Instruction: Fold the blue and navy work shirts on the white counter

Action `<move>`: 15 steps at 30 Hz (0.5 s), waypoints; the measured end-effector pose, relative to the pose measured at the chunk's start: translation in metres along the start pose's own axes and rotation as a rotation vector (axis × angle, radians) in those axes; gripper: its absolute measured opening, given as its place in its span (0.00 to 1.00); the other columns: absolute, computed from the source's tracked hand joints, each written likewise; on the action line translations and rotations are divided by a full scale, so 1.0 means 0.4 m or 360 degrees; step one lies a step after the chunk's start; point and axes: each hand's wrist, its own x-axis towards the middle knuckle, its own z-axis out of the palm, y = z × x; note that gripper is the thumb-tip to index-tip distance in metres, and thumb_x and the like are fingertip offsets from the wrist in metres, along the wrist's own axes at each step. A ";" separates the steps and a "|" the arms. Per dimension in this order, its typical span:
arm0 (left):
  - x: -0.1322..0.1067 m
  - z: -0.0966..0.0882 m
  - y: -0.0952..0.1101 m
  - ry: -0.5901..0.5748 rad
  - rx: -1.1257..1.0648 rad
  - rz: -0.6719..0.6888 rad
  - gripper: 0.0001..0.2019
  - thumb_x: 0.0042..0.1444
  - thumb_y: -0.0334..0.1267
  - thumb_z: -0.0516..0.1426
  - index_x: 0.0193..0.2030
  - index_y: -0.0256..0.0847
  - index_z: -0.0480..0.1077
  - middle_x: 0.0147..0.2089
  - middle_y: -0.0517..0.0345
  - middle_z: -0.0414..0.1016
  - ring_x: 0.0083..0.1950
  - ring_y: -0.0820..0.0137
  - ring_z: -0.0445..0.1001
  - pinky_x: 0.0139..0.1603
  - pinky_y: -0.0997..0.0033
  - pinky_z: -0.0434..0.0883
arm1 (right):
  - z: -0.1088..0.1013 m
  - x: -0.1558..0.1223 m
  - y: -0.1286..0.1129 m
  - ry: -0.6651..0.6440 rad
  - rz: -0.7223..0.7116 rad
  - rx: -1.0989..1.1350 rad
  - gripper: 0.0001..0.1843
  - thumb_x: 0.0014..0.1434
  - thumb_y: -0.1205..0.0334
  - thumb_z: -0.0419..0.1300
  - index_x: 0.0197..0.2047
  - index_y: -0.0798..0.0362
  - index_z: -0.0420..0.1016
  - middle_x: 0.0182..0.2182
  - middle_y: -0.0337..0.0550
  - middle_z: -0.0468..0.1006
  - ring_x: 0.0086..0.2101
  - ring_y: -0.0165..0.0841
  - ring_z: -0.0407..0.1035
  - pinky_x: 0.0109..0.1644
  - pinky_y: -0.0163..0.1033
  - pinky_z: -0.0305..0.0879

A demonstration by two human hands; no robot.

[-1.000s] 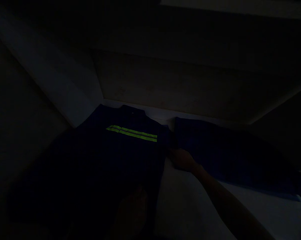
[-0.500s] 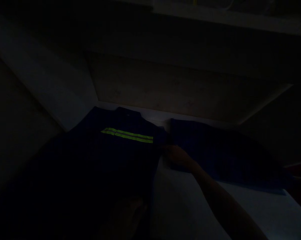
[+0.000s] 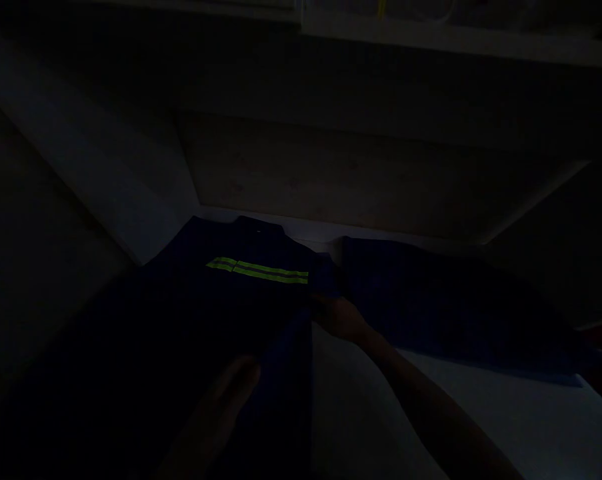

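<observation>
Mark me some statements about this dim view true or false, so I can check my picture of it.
1. A dark blue shirt lies spread with its collar toward the back wall. True.
2. The stripes across the shirt are red. False: they are yellow-green, with a darker line between.
3. The right hand is at the shirt's right edge, just below the short sleeve. True.
4. The other dark blue cloth lies left of the shirt. False: it lies to the right.
5. The left hand is farther from the camera than the right. False: it is nearer, over the lower part of the shirt.
</observation>
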 end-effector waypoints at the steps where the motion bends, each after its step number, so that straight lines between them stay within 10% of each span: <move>1: -0.006 0.001 0.004 -0.0032 -0.0041 -0.0044 0.26 0.55 0.56 0.52 0.55 0.45 0.72 0.57 0.54 0.77 0.58 0.57 0.74 0.56 0.57 0.73 | -0.005 0.007 0.010 0.0015 0.0041 -0.0038 0.27 0.62 0.55 0.55 0.64 0.40 0.66 0.53 0.41 0.78 0.50 0.40 0.74 0.55 0.43 0.68; 8: -0.077 -0.021 -0.020 -0.0133 -0.0031 -0.0137 0.29 0.54 0.59 0.53 0.57 0.48 0.71 0.59 0.53 0.75 0.59 0.54 0.74 0.55 0.52 0.74 | -0.067 0.081 0.094 -0.0071 0.0164 0.0573 0.33 0.56 0.70 0.48 0.66 0.50 0.63 0.47 0.45 0.80 0.39 0.36 0.77 0.43 0.41 0.75; 15: -0.089 0.004 -0.091 0.0056 0.0409 0.0217 0.25 0.55 0.52 0.53 0.59 0.52 0.70 0.60 0.55 0.74 0.61 0.53 0.71 0.56 0.52 0.74 | -0.190 0.123 0.003 0.0698 -0.0219 0.0758 0.26 0.51 0.69 0.50 0.53 0.51 0.74 0.49 0.45 0.77 0.49 0.35 0.71 0.55 0.43 0.68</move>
